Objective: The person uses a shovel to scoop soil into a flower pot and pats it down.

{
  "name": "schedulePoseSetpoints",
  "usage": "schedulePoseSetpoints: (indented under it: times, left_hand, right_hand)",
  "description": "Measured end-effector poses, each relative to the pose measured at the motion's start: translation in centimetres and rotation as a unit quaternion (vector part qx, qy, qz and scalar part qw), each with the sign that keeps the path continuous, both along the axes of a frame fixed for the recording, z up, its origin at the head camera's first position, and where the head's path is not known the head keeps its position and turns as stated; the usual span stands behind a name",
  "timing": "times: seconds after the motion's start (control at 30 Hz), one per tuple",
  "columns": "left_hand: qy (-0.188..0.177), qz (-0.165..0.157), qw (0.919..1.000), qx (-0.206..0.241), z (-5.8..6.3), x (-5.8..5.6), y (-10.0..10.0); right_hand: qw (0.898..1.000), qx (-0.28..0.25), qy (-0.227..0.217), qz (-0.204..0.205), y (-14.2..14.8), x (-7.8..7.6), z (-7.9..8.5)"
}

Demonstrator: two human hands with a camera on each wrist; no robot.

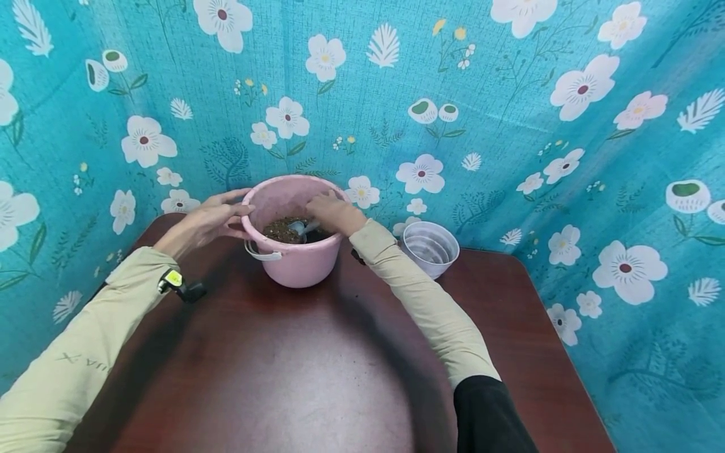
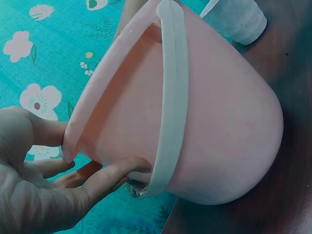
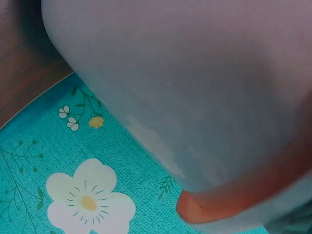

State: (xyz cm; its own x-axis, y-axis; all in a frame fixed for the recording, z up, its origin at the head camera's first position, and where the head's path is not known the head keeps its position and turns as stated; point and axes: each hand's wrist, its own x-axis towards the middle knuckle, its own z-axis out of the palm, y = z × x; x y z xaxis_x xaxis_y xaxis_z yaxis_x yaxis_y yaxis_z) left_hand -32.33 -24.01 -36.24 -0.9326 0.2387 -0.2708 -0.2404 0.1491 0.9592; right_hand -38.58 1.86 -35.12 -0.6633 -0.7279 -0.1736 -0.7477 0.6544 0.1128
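Note:
A pink bucket (image 1: 297, 267) stands on the table, holding dark brown soil (image 1: 279, 231). My left hand (image 1: 206, 223) grips its rim from the left, thumb over the edge and fingers against the outer wall; the left wrist view shows this hand (image 2: 53, 180) beside the white bucket handle (image 2: 174, 97). Inside the bucket, my right hand (image 1: 337, 214) reaches over the right rim and holds a small light grey scoop (image 1: 297, 228) whose blade lies in the soil. The right wrist view shows mostly the bucket's outer wall (image 3: 170, 87), with the hand hidden.
A stack of whitish plastic pots (image 1: 430, 251) stands right of the bucket, close beside my right forearm. The dark reddish-brown table (image 1: 283, 365) backs onto a turquoise floral curtain (image 1: 362, 94). The bucket's handle hangs down at its front left.

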Motion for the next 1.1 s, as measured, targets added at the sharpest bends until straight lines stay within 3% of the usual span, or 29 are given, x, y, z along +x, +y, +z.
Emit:
schedulePoseSetpoints:
  times: [0.3,0.53,0.93,1.1]
  left_hand:
    - [0.016,-0.019,0.9997,-0.003,-0.5,0.6,0.0]
    - [0.005,0.014,0.9998,0.012,-0.2,0.4,0.4]
    - [-0.015,0.036,0.9991,0.018,0.1,0.2,1.2]
    - [-0.016,0.044,0.9986,0.025,0.1,0.3,1.8]
  right_hand:
    - [0.997,-0.064,-0.04,0.015,1.0,-0.3,0.7]
    - [0.991,-0.112,-0.075,0.0,2.5,-0.6,2.3]
    - [0.985,-0.154,-0.065,0.031,5.6,-0.2,3.3]
    - [0.981,-0.187,-0.041,0.038,7.3,-0.1,2.9]
